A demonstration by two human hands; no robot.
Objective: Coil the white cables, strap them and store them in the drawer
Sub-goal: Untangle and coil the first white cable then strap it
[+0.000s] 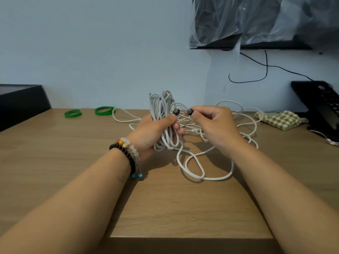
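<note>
A: Start with the big things. What is there?

B: A wooden table [73, 162] against a pale wall. Loose white cable [218, 173] sprawls over its middle in slack loops. Two green bands [88, 112] lie at the back left, well apart from the cable, and a checked cloth [278, 119] sits at the back right beside a black phone [322, 107].

A: And the hands?

B: The left hand [154, 133] has its fingers curled round an upright coil [161, 114] of white loops, held above the table. The right hand [214, 125] is just beside it, thumb and fingers pinching a strand of the same cable close to the coil.

A: So which step is this?

B: Coiling, I judge, and only partly done: much of the cable is not yet gathered. The next move calls for laying that pinched strand over the coil as another loop, then drawing up slack without snagging the tangle behind.

A: Any container?

B: A dark box [20, 99] stands at the far left; I cannot tell what is inside. No drawer shows, so strapping and storing remain to do.
</note>
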